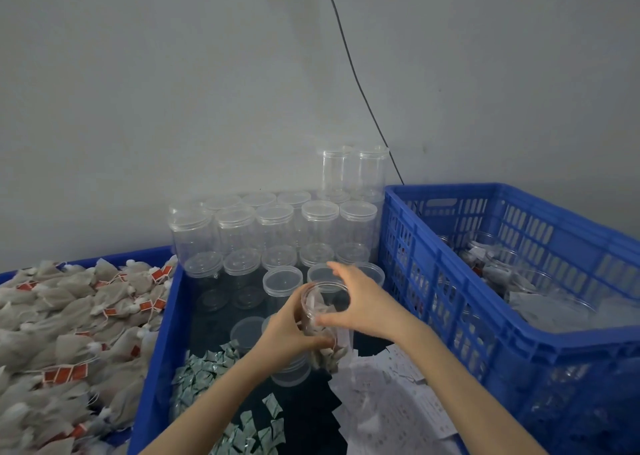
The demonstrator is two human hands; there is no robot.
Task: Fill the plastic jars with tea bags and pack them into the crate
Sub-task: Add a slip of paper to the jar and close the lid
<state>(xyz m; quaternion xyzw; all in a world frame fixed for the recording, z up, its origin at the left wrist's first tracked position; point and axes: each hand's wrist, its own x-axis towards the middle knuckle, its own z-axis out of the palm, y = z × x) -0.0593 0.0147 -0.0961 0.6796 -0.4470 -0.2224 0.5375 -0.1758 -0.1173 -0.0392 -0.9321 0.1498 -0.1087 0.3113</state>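
Three blue containers carry everything. The left tray (145,255) is heaped with grey tea bags (62,330) bearing red tags. The middle bin (162,347) holds capped clear plastic jars (277,226) stacked in rows at its far end, loose lids (247,330), small green-white sachets (204,368) near the front left, and white paper slips (391,395) at the front right. The slatted crate (485,319) on the right contains filled jars (498,260).

No lettering can be read: the marks on the white paper slips (398,399) are too blurred.
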